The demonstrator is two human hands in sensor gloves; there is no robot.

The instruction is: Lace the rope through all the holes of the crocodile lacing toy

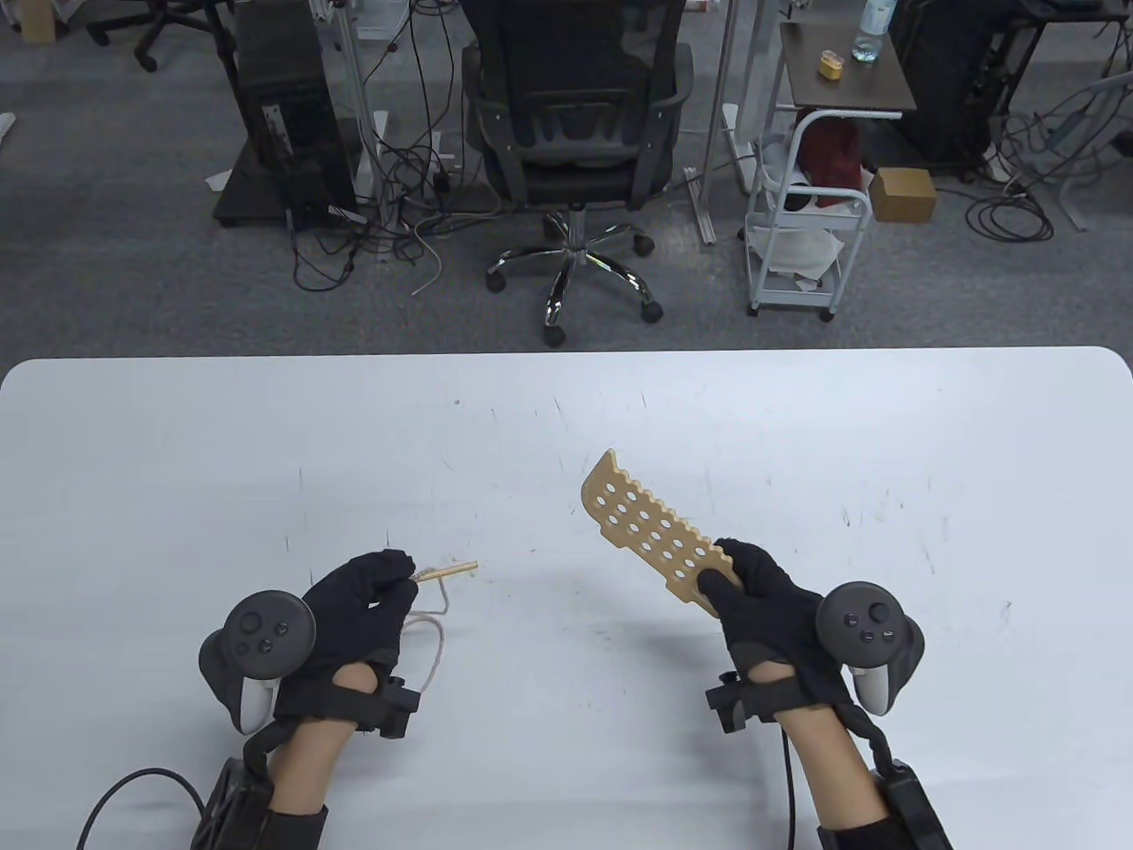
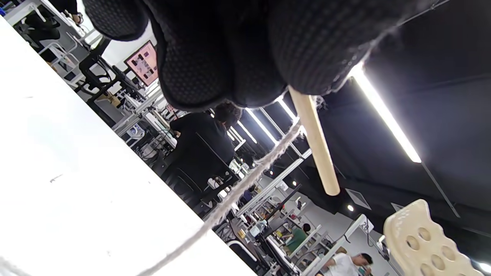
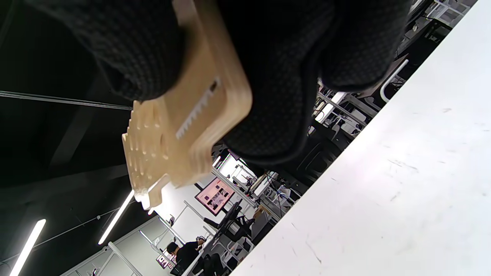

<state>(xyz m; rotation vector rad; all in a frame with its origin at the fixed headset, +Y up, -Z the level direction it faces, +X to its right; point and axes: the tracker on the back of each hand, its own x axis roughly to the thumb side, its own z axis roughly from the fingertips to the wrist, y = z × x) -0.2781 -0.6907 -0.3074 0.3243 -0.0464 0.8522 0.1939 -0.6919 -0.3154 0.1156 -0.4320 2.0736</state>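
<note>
Crocodile lacing toy (image 1: 652, 537) gripped by right hand (image 1: 763, 606), holes unthreaded | left hand (image 1: 364, 603) pinches rope's wooden needle (image 1: 448, 572) | threading not begun

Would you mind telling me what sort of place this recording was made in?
Probably a lab or office workspace: an office chair and a computer tower with loose floor cables stand behind the white table, and the wrist views show rows of similar workstations with people at them.

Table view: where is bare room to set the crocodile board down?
Bare table lies along the far edge and between the left hand and right hand. Crowded only by the rope and the held crocodile board.
</note>
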